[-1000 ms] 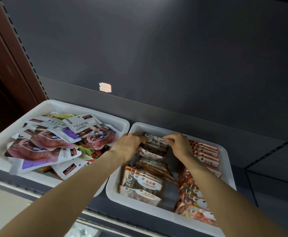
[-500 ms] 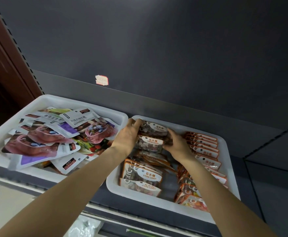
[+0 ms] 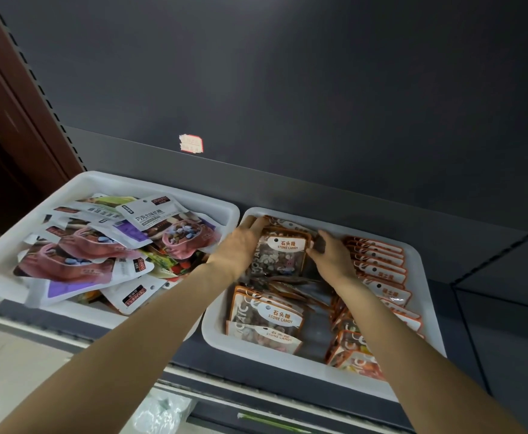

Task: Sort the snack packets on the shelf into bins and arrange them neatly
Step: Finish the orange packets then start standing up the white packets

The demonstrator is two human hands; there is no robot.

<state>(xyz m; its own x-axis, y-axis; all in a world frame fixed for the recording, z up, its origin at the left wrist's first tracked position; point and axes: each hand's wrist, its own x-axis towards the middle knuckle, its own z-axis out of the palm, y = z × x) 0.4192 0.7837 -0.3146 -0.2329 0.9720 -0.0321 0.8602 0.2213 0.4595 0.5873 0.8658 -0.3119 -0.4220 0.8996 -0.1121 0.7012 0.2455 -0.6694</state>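
head view: two white bins sit side by side on a dark shelf. the right bin (image 3: pixel 419 255) holds stone candy packets in two columns; the right-hand row (image 3: pixel 378 270) stands overlapped and orderly from 1 o'clock down to 5 o'clock of the bin, while the left column is looser, with several packets (image 3: pixel 272 317) lying flat at 7 o'clock. both hands work at the bin's 11 o'clock corner on one upright stone candy packet (image 3: pixel 283 256). the left hand (image 3: pixel 240 249) has its fingers curled round the packet's left edge near the bin wall; the right hand (image 3: pixel 331 255) has its fingers wrapped on the right edge, so the packet is clamped between them. the left bin (image 3: pixel 78 186), at 9 o'clock of the scene, holds a disordered heap of purple and pink packets (image 3: pixel 106 245). judgement: the step in hand is squaring the back of the left column. the next move calls for seating this packet upright against the rear wall, then standing the flat ones behind it in matching overlap.
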